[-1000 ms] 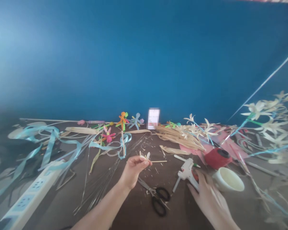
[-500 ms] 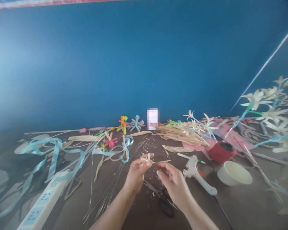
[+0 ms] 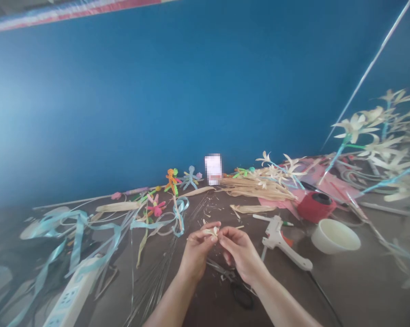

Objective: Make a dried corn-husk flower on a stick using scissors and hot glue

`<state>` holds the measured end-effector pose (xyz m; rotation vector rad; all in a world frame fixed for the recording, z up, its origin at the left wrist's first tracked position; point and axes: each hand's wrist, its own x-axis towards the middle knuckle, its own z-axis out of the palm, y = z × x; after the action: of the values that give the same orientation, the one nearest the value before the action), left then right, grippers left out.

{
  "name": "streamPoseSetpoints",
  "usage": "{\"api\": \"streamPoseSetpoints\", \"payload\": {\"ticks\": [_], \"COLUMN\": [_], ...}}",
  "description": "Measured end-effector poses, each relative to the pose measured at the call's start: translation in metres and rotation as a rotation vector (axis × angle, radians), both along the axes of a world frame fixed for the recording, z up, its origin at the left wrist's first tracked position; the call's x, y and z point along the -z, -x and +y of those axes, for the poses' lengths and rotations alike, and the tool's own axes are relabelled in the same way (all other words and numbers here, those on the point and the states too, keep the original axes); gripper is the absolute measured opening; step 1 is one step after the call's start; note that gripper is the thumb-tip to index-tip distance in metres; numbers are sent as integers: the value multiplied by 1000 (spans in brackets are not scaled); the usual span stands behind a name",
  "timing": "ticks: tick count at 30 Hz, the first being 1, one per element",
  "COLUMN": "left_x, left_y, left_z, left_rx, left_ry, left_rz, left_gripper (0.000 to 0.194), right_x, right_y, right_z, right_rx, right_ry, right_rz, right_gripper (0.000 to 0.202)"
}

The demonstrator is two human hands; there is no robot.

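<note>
One small flower (image 3: 215, 232), pale in colour, is held above a brown table (image 3: 280, 299), at the centre of the clock used here. It is pinched between the thumb and fingers of the left hand (image 3: 197, 250). The fingers of the right hand (image 3: 242, 250) are drawn narrowly together against the flower's right side; whether a petal is gripped there cannot be told. One pair of scissors (image 3: 226, 274) is partly hidden by the right hand at 5 o'clock. At 3 o'clock one white glue gun (image 3: 279, 240) is laid, with one white bowl (image 3: 337, 237) farther out. Three dolls are seen: one pink doll (image 3: 155, 205) at 10 o'clock, one orange doll (image 3: 172, 180) and one blue doll (image 3: 191, 178) at 11. One power strip (image 3: 72, 293) is set at 8 o'clock.
</note>
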<state>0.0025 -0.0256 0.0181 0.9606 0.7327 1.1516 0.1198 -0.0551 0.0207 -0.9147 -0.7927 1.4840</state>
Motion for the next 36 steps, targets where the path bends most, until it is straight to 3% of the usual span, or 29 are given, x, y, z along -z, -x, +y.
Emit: {"api": "streamPoseSetpoints", "payload": {"ticks": [9, 25, 28, 31, 36], "left_x": [5, 1, 2, 5, 9], "left_y": [2, -1, 0, 3, 9], "left_z": [2, 2, 4, 9, 18], "left_rx": [47, -28, -61, -158, -286], "left_ry": [38, 11, 32, 74, 55], "left_rz": [-11, 123, 102, 28, -27], "left_gripper": [17, 1, 2, 5, 7], "right_x": [4, 11, 8, -5, -36], "right_y": [-6, -1, -2, -20, -78], "right_z": [1, 2, 1, -2, -5], "right_rx": [-41, -35, -38, -50, 266], "right_ry": [49, 32, 30, -18, -145], "right_rz": [204, 88, -44, -319, -791], "right_gripper": [17, 21, 22, 20, 22]}}
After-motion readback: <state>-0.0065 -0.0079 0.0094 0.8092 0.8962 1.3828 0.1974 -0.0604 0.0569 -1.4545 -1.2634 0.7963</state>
